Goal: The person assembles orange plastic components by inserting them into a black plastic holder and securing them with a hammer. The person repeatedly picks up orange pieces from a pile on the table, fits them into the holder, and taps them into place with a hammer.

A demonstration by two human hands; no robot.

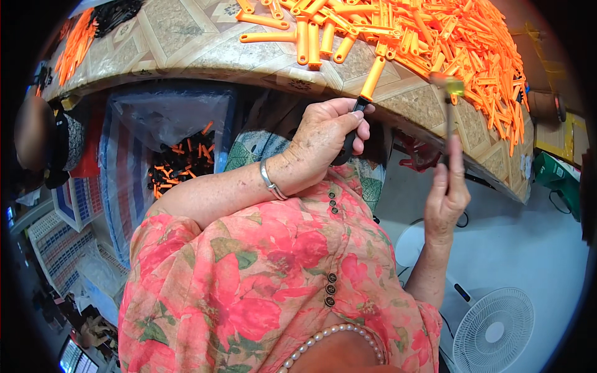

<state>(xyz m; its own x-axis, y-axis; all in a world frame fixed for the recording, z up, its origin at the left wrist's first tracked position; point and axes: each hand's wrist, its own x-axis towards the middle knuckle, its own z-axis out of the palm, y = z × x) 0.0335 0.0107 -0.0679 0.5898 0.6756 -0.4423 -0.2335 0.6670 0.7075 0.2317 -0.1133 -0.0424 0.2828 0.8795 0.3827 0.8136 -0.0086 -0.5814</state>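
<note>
My left hand [326, 127] is closed around the black grip of a black-and-orange plastic handle [372, 79]. The orange part points up over the table's edge, its tip close to the loose orange pieces. In my right hand [448, 199], raised at the right, is a small hammer [449, 115] gripped by its thin shaft. Its head, with a translucent yellow face, is blurred by motion and stands apart from the handle. A large heap of orange plastic handle parts [429, 31] covers the far right of the table [186, 53].
Black and orange pieces [78, 46] lie at the table's far left. Below it, a plastic-lined striped bag [124, 149] holds finished-looking black-and-orange pieces [180, 161]. Baskets [62, 248] stand at left. A white fan [494, 329] and a green box [553, 177] are at right.
</note>
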